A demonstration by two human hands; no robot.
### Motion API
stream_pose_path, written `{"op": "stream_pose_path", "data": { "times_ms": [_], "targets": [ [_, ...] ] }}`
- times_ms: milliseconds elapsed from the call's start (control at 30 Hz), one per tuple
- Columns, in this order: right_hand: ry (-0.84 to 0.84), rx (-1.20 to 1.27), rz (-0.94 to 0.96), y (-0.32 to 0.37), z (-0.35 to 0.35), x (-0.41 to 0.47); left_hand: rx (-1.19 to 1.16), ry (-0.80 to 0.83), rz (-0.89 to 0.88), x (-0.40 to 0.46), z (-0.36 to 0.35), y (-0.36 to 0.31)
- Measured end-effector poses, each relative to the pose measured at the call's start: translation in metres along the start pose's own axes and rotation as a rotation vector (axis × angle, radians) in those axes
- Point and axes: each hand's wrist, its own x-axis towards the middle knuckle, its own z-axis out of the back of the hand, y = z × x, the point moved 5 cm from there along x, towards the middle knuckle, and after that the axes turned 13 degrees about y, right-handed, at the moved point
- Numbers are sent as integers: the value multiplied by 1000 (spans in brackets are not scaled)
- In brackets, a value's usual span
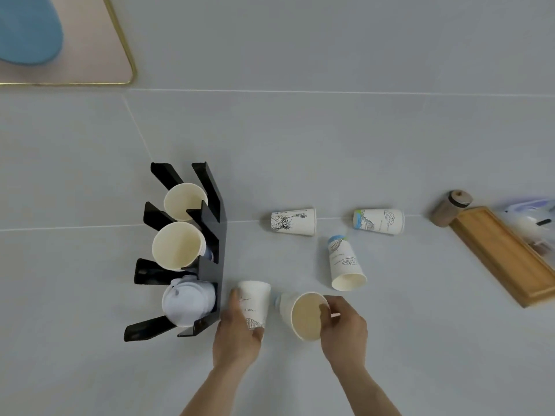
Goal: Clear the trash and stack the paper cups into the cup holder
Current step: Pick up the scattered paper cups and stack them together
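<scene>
A black cup holder (214,235) stands at the left, with two paper cups (180,241) in its upper slots and white lids (187,301) in a lower slot. My left hand (237,337) grips an upside-down white paper cup (255,298) just right of the holder. A tilted paper cup (303,315), its mouth facing me, is held at the rim by my right hand (345,331). Three more printed cups lie on their sides: one (294,222) in the middle, one (379,221) further right, one (345,264) below them.
A wooden tray (507,256) lies at the right with a small brown jar (450,207) at its far end and blurred plastic items (534,217) beside it. A pink gold-rimmed tray (120,55) with a blue object (27,28) sits at the far left.
</scene>
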Motion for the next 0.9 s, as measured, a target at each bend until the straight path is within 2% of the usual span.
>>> {"op": "stream_pose_path", "data": {
  "times_ms": [133, 233, 300, 367, 467, 567, 633, 700, 900],
  "targets": [
    [-87, 305, -74, 19, 20, 16, -74, 34, -5, -1, -2, 4],
    [-181, 392, -25, 43, 37, 21, -54, 62, -46, -4, -3, 6],
    [-156, 401, 23, 58, 43, 25, -44, 60, -95, -6, -5, 6],
    [-37, 338, 58, 72, 39, 30, -59, 51, -140, -9, -7, 5],
    [151, 87, 87, 84, 20, 29, -117, 1, -197, -13, -10, 5],
    [227, -108, 159, 86, -6, 19, -190, -33, -252, -20, -10, -2],
    [276, -126, 189, 85, -23, 12, -211, -41, -262, -23, -9, -8],
    [295, -99, 184, 83, -32, 8, -241, -58, -278, -25, -8, -16],
    [182, -217, 233, 79, -32, 4, -337, -88, -341, -35, 1, -37]
  ]
}}
